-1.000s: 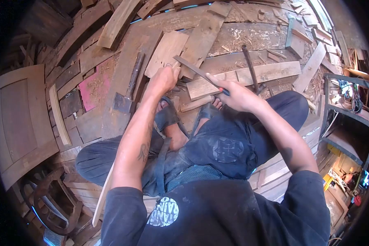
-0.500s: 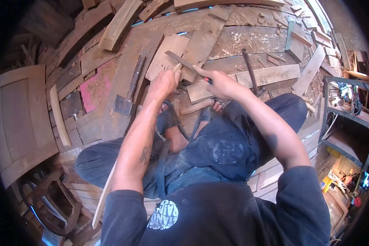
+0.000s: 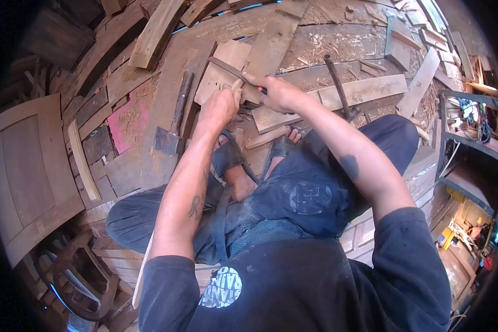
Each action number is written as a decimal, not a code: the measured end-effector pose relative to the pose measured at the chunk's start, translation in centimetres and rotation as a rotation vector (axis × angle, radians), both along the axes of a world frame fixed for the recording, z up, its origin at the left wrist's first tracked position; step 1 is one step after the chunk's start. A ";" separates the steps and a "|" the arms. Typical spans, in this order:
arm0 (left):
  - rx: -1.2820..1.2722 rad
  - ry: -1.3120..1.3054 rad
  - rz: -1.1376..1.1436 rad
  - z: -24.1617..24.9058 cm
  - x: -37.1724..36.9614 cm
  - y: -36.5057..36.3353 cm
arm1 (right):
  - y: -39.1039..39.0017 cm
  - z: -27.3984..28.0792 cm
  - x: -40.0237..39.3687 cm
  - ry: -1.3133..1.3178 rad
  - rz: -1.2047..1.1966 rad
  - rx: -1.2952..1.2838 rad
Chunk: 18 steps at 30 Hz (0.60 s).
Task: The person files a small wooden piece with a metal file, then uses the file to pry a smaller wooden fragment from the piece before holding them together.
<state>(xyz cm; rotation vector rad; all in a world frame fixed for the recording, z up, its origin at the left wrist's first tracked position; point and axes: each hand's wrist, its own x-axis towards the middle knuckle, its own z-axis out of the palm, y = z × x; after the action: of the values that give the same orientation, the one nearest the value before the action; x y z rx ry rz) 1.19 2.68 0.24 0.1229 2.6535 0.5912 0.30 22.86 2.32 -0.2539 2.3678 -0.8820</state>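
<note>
My left hand (image 3: 220, 106) is closed around a thin wood strip (image 3: 237, 84), whose pale end shows above the fingers. The strip's other end appears to run back under my left forearm. My right hand (image 3: 282, 95) grips a long flat blade tool (image 3: 227, 67) with a red and black handle. The blade points up and left, across the end of the strip. Under the blade lies a pale flat board (image 3: 225, 63). An axe or hammer with a dark metal head (image 3: 166, 141) rests on the floor left of my left hand.
A curved plank (image 3: 365, 92) lies beyond my right hand, crossed by a dark metal-headed tool (image 3: 337, 86). A panelled wooden door (image 3: 36, 166) is at the left, a metal shelf (image 3: 470, 144) at the right. Offcuts and shavings litter the floor.
The blade and my right hand have moved left and slightly up. My left hand has shifted a little with the strip, and the view has tilted slightly.
</note>
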 end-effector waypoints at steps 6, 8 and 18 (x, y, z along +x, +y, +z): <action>0.071 -0.035 0.005 -0.2 -0.3 -0.3 | 6.6 4.2 7.1 -0.218 -0.089 -0.144; 0.071 -0.059 -0.005 0.3 -0.3 -0.2 | 7.1 4.1 7.5 -0.164 -0.040 -0.142; 0.028 -0.022 0.000 -0.1 -0.4 -0.1 | 1.6 -0.2 2.4 0.095 0.006 0.021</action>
<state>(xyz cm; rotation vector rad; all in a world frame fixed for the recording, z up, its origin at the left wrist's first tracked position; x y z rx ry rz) 0.82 2.56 0.18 0.1237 2.6250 0.6264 2.69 24.47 2.14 -0.2997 2.4609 -0.8589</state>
